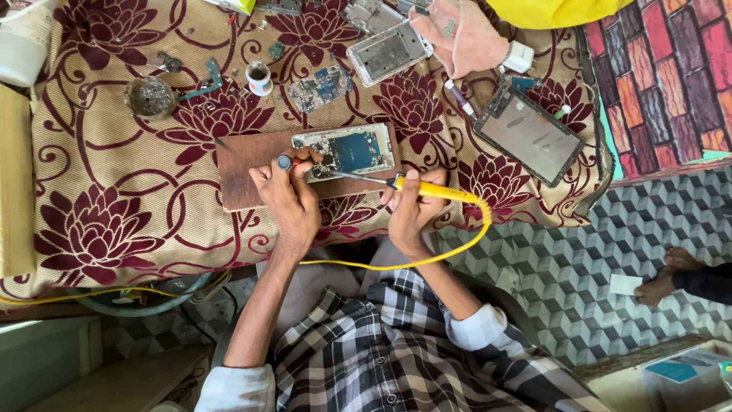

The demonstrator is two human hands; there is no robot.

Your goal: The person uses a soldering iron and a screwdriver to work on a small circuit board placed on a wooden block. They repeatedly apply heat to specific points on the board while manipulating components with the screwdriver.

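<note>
A table [152, 206] draped in a beige cloth with maroon flowers is filling most of the view, and the person in a checked shirt is leaning over it from the near edge. A brown board [252, 179] is lying on the cloth in front of them, and an opened phone [347, 149] with its circuit board showing is resting on the board's right part. The right hand [412, 210] is closing its grip around the yellow handle of a soldering iron [427, 189], whose metal tip is reaching left to the phone's lower left edge; its yellow cord is looping off the table edge and across the person's lap. The left hand [290, 198] is resting on the board just left of the phone, its grip closed on a thin tool [286, 162] with a round dark end, held beside the phone's corner. Across the table, another person's hand [461, 34], under a yellow sleeve, is lying against a phone frame [387, 52]. To the right, a dark screen panel [530, 136] is lying near the table's corner. Smaller pieces are sitting farther back: a loose circuit board [320, 88], a round metal tip cleaner [151, 98] and a small white pot [259, 78]. A bare foot [671, 275] of someone else is showing on the patterned floor at the right.
</note>
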